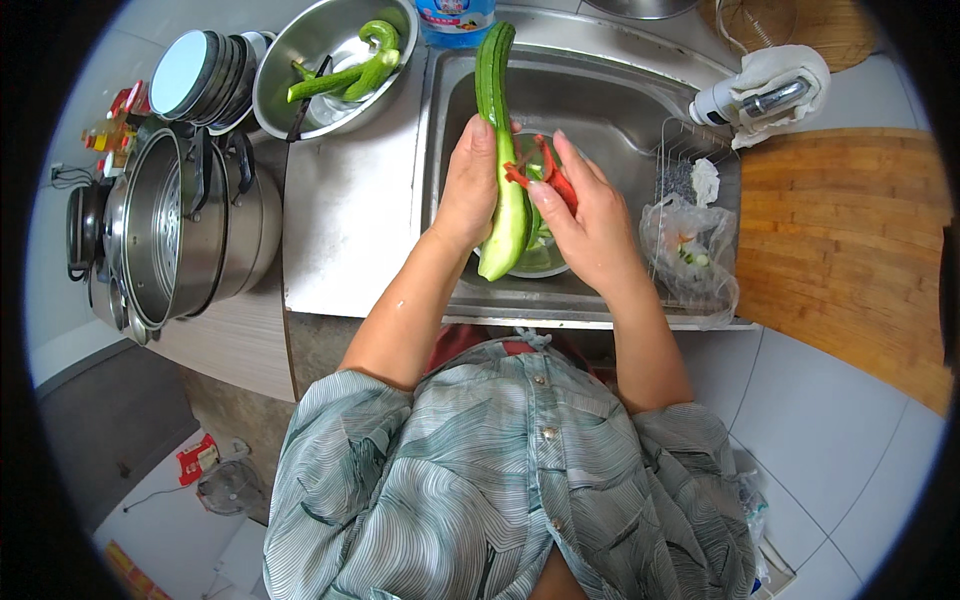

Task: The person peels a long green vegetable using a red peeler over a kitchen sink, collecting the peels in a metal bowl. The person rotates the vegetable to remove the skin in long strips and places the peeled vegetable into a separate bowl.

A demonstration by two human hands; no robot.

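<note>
My left hand (469, 180) grips a long green gourd (501, 217) around its middle, tilted over the sink. The gourd's lower part is pale and peeled, while its upper part keeps dark green skin. In my right hand (581, 202) is a red peeler (556, 176), its head against the gourd's right side. Below both hands, a round bowl (551, 271) with green peelings in it stands in the steel sink (600, 97). More green gourds (330, 81) lie in a steel basin (268, 105) at the upper left, with a dark-handled utensil (309, 97) across its rim.
Steel pots (191, 225) and stacked bowls (184, 75) stand at left. A blue bottle (454, 22) is behind the sink. At right are a wire rack with a plastic bag of scraps (694, 262), a cloth-wrapped faucet (772, 97) and a wooden board (840, 255).
</note>
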